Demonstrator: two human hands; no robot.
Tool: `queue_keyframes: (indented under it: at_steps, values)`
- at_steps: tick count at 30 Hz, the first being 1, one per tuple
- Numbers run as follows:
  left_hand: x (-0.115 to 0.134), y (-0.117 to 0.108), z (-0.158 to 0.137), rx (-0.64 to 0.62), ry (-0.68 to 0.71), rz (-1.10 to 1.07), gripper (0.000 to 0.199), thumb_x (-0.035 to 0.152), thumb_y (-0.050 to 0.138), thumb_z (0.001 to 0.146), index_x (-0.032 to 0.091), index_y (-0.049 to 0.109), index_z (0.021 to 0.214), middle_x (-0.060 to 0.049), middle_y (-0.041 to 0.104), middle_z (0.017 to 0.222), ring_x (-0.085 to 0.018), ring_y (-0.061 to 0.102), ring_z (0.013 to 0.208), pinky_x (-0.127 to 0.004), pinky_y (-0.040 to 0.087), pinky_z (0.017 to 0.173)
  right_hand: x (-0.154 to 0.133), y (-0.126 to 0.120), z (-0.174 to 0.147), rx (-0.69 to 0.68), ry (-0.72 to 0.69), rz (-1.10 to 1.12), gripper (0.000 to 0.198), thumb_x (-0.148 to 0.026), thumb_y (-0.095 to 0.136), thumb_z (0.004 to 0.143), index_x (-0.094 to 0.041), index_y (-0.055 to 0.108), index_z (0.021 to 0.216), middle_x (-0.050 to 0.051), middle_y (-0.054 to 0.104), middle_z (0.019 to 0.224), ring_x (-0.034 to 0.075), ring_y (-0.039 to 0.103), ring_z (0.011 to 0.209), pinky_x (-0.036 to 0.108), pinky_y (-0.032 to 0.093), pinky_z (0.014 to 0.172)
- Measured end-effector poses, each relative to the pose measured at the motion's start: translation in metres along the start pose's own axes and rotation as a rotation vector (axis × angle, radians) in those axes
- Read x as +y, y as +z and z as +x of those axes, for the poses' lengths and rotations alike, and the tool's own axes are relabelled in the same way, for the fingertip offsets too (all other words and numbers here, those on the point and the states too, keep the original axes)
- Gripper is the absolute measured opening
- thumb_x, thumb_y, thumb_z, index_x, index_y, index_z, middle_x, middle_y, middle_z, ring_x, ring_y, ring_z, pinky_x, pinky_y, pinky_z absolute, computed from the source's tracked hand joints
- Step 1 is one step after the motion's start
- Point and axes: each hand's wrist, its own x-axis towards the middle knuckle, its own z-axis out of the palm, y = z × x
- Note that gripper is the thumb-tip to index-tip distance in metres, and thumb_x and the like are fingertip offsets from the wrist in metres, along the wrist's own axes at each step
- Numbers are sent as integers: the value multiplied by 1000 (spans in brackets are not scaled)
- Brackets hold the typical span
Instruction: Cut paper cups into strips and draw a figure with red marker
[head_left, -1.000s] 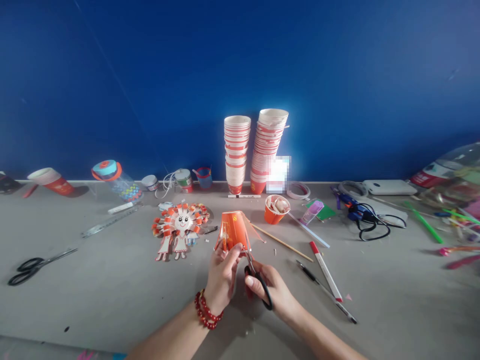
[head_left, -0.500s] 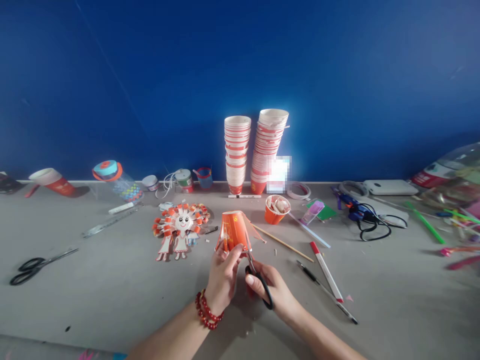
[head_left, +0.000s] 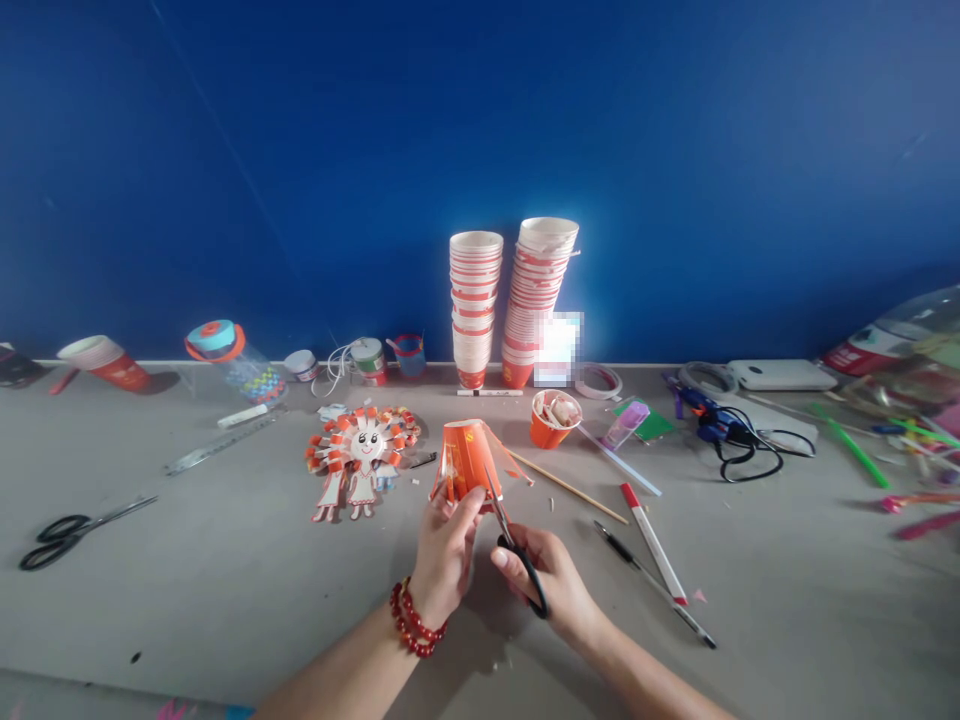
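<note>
An orange paper cup [head_left: 464,458] is held upside down in front of me, its wall slit into strips on the right side. My left hand [head_left: 448,550] grips it near the lower rim, thumb on the front wall. In my right hand [head_left: 551,575] are black-handled scissors [head_left: 538,590], their blades lying against the cup's wall, pointing up and away from me. Cut strips [head_left: 510,460] splay out to the right of the cup. Left of it lie paper-cup dolls [head_left: 365,445] with fringed orange-and-white heads, one bearing a drawn face.
Two tall stacks of paper cups [head_left: 475,300] stand by the blue wall. An orange cup of scraps [head_left: 551,430], a wooden stick [head_left: 574,487], a red marker [head_left: 652,545] and a pen [head_left: 652,580] lie to the right. Another pair of scissors [head_left: 67,540] rests far left. A glue gun [head_left: 720,425] lies right.
The scissors' blades have shifted slightly up along the cup's wall and appear further apart. My left hand keeps its hold on the cup almost unmoved.
</note>
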Motion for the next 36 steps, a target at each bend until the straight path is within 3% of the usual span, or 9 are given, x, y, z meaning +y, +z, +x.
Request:
queue_keyframes:
  at_steps: [5, 13, 22, 31, 36]
  values:
    - [1, 1, 0, 29, 9, 8, 24, 32, 78, 73, 19, 65, 89, -2, 72, 76, -15, 67, 69, -27, 51, 70, 2, 1, 0, 39, 1, -14, 65, -81, 62, 64, -22, 36, 61, -7, 36, 48, 7, 32, 44, 21, 20, 41]
    - [4, 4, -6, -47, -55, 65, 21, 34, 71, 79, 18, 65, 91, 0, 68, 69, -12, 60, 54, -24, 48, 58, -8, 0, 1, -81, -57, 53, 64, -81, 57, 69, -18, 48, 72, -4, 46, 54, 10, 42, 46, 22, 31, 45]
    - [5, 6, -2, -19, -7, 0, 25, 32, 76, 74, 19, 65, 92, -3, 72, 82, -16, 67, 74, -28, 51, 73, 3, 2, 0, 44, -9, -24, 64, -81, 58, 69, -22, 36, 60, -6, 35, 50, 8, 34, 46, 22, 21, 42]
    - [6, 4, -5, -35, -68, 31, 27, 35, 75, 75, 18, 63, 91, -2, 69, 74, -15, 64, 65, -26, 49, 62, 0, 3, 2, 5, 4, 68, 62, -79, 63, 65, -21, 41, 63, -6, 46, 44, 9, 42, 38, 21, 26, 40]
    - [4, 3, -5, -39, -73, 35, 26, 36, 75, 76, 17, 64, 89, -1, 69, 73, -15, 64, 64, -26, 48, 63, 1, 3, 1, 13, -2, 59, 63, -79, 64, 65, -21, 40, 61, -6, 44, 43, 8, 38, 37, 21, 25, 39]
